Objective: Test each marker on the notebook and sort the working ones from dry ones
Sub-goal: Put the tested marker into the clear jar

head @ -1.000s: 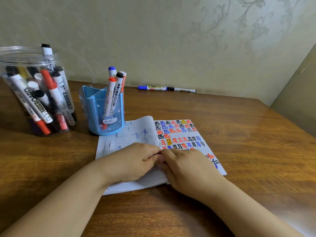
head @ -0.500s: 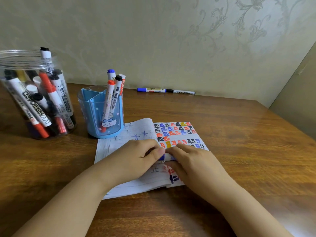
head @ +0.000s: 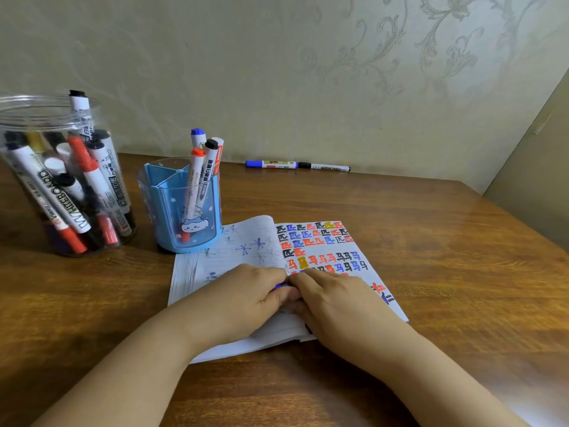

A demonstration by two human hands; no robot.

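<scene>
Hands meet nearest the camera over the open lined paper notebook point(head: 246, 260) on the brown wooden tabletop point(head: 446, 272): the left hand point(head: 243, 300) and right hand point(head: 341, 306) each curl a grip round the mostly hidden blue marker point(head: 280, 286) between them. Beyond stands a blue divided plastic pen cup point(head: 181, 208) with four markers, left of it a clear plastic jar point(head: 58, 180) of markers. Farthest, two markers point(head: 297, 165) lie by the wall.
</scene>
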